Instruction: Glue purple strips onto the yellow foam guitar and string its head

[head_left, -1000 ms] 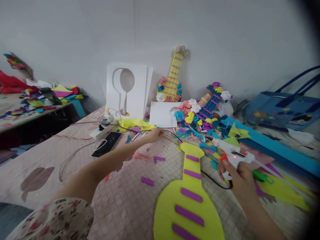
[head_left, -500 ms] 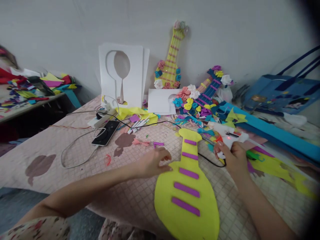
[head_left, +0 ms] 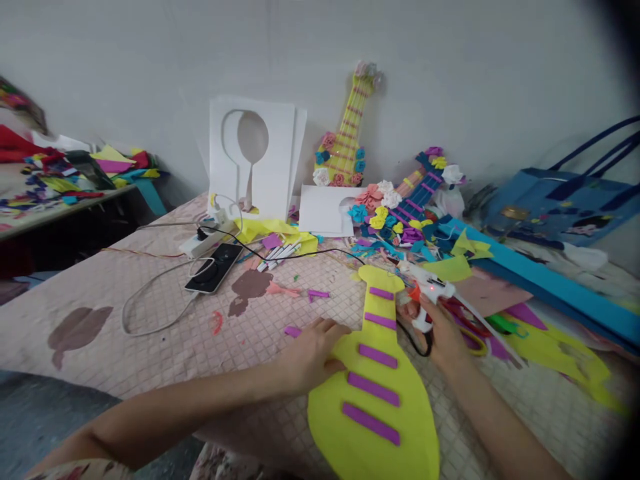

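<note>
Yellow guitar cutout (head_left: 381, 375): flat on counter (head_left: 200, 347), neck pointing away, five purple strips (head_left: 374, 389) across. White glue gun (head_left: 434, 285): held right of neck, nozzle away-left.

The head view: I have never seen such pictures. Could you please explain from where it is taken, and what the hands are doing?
There is no machine here, only a person's two bare hands. A camera worn on the head looks forward and down at the table. The left hand is at the left edge of a yellow guitar shape with five purple strips across it. The right hand holds a white glue gun. Farther back lie a phone and colourful flowers.
</note>
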`<move>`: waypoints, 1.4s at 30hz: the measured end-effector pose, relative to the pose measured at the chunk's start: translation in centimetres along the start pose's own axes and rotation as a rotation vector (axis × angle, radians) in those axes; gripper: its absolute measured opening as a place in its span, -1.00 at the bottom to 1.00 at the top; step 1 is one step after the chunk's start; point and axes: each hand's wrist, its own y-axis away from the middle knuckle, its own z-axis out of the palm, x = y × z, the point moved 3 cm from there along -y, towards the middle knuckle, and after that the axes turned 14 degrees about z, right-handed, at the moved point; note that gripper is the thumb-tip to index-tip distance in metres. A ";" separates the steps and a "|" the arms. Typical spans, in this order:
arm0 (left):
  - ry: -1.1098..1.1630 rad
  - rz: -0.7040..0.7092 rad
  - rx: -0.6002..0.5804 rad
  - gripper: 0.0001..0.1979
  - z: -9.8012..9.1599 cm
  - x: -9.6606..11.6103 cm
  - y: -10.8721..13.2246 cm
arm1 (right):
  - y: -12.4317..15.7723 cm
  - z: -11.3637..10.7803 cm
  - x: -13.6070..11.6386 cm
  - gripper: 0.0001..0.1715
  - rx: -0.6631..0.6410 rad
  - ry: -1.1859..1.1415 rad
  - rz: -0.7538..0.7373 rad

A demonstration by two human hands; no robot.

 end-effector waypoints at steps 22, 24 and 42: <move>-0.366 -0.040 0.061 -0.88 -5.6 -7.9 -3.4 | -2.3 -0.4 -3.4 -0.70 0.055 -0.073 -0.128; -0.390 -0.039 0.056 -0.92 -5.4 -8.2 -3.7 | -2.3 -0.6 -3.4 -0.69 0.063 -0.071 -0.146; -0.181 0.621 -0.269 -0.66 2.4 6.9 3.2 | -1.8 -0.6 -3.3 -0.62 0.124 -0.028 -0.151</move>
